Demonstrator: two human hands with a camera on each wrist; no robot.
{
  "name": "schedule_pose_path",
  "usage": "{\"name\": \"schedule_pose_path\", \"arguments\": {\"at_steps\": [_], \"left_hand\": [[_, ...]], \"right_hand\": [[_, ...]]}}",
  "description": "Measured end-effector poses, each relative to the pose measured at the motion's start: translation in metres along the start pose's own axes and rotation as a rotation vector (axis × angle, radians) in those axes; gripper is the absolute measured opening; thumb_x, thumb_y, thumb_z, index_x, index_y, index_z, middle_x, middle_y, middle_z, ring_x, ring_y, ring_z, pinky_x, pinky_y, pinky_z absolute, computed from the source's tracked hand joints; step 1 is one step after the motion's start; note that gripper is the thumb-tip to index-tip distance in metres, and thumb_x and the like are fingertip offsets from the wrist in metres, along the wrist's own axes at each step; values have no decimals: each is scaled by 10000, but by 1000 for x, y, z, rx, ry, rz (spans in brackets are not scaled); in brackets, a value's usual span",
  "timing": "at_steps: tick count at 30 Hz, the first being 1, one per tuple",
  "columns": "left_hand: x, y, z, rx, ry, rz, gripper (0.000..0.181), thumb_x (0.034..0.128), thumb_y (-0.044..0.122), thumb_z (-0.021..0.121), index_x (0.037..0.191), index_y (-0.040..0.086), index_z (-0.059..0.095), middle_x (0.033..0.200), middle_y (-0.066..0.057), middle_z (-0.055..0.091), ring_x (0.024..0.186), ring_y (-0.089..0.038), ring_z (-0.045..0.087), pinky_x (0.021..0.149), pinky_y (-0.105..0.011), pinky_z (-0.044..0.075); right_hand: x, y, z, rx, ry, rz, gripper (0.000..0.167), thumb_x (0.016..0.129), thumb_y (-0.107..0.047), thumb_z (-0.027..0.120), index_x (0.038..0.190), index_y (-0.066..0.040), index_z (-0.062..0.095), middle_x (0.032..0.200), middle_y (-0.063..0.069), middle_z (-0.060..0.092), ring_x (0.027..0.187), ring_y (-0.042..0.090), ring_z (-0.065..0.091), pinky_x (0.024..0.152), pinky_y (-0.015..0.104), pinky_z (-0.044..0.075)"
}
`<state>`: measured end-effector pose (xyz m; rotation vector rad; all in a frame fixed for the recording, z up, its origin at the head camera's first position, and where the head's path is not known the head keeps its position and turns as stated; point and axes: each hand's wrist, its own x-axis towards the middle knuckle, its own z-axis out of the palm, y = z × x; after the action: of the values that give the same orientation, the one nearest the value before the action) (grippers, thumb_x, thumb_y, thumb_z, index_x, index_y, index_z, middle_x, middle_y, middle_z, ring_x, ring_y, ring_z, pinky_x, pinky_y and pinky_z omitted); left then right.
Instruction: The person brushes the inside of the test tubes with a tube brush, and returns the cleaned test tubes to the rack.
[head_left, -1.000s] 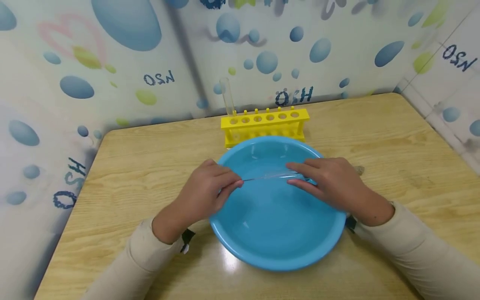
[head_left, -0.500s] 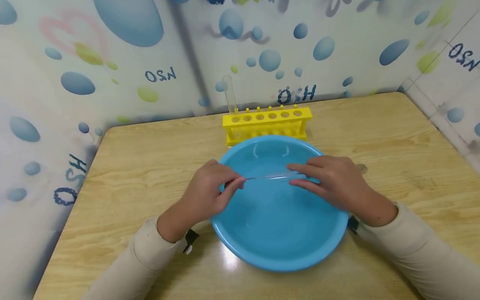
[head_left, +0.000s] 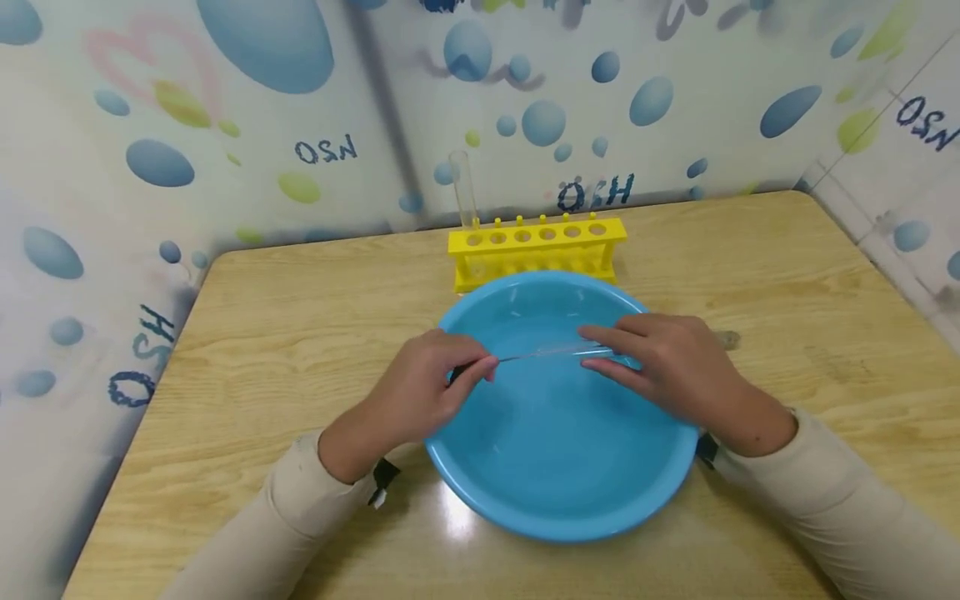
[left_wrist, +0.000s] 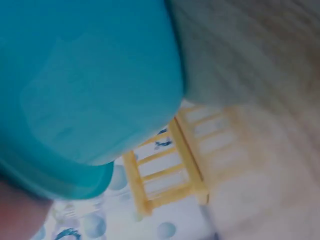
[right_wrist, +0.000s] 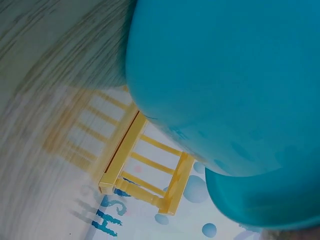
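Note:
In the head view my left hand [head_left: 420, 383] pinches the thin wire handle [head_left: 517, 357] of what looks like a test tube brush. A dark part of that handle shows behind the thumb. My right hand [head_left: 678, 362] grips a clear test tube [head_left: 558, 351] lying almost level, its mouth toward the left hand, and the wire runs into it. Beyond the right hand a blurred greyish-brown tip [head_left: 727, 339] lies in line with the tube, probably the bristles. Both hands are above a blue basin [head_left: 558, 530]. The wrist views show mostly the basin's outer wall.
Behind the basin stands a yellow test tube rack [head_left: 536, 237], close to its far rim. Another clear test tube [head_left: 464, 192] stands upright in the rack's leftmost hole. The wooden table [head_left: 315, 308] ends at a patterned wall [head_left: 390, 100].
The left hand has shifted very slightly right, toward the tube, while the wire stays in it. The right hand keeps its grip almost unmoved. The head view has drifted a little.

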<state>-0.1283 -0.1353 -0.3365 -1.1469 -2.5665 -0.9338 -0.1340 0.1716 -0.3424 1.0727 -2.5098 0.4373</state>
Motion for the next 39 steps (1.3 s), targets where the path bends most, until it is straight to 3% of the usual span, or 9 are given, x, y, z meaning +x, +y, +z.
{"name": "schedule_pose_path", "arguments": {"at_steps": [6,10,12,16,23,27,30,36,39], "left_hand": [[-2,-2,-6,352,162,398,160,825,176,826,904,54,758,777,-28,713,691,-162,612,679,-260,577],[-4,-2,-11,546,226,559,250,826,238,822,969,40,768,838,-33,750,701,-159,626,680,-265,587],[-4,-3,-12,566,232,575,257,846,249,802,988,38,769,860,-35,759,705,-158,637,682,-272,591],[-4,-3,-9,385,184,396,153,890,206,767,923,57,772,798,-26,742,686,-157,643,663,-278,581],[2,6,-7,-197,-24,-198,255,990,148,628,758,88,716,613,32,609,577,-82,494,619,-276,441],[2,13,-12,-331,-85,-357,315,1019,186,585,744,76,692,593,21,570,599,-127,490,591,-259,421],[3,11,-12,-171,-37,-205,226,978,176,650,778,104,723,631,41,619,650,-108,535,712,-305,365],[1,0,-10,406,214,367,126,871,202,785,887,78,778,764,-9,733,711,-164,624,710,-332,404],[-1,-3,-12,541,278,530,196,889,243,768,925,50,774,782,-27,743,676,-170,607,658,-287,470]], "right_hand": [[-3,1,2,53,-24,-21,506,989,-542,509,1199,-135,724,783,-5,716,607,90,635,541,187,488],[-2,2,1,76,-37,-30,375,920,-355,716,1223,-133,707,803,-15,731,623,91,661,544,181,487],[-2,2,0,86,-42,-33,376,922,-355,714,1226,-135,703,822,-14,741,632,98,671,542,176,481],[-1,1,1,70,-19,-34,512,996,-551,482,1205,-150,723,818,-5,740,630,107,670,534,184,481],[0,-1,2,-17,79,-49,635,1012,-608,314,1161,-178,758,774,6,718,617,130,632,525,251,504],[0,-3,3,-30,118,-70,614,1026,-585,331,1149,-167,763,760,7,708,614,139,621,526,271,515],[1,-3,1,-27,116,-58,617,1022,-591,333,1161,-166,757,769,12,716,627,144,641,532,283,526],[0,-2,0,-10,53,-35,668,1013,-615,289,1201,-148,729,750,11,711,596,126,637,518,243,495],[0,-2,0,0,39,-42,664,1015,-610,297,1205,-137,722,730,-1,700,580,108,624,517,225,487]]}}
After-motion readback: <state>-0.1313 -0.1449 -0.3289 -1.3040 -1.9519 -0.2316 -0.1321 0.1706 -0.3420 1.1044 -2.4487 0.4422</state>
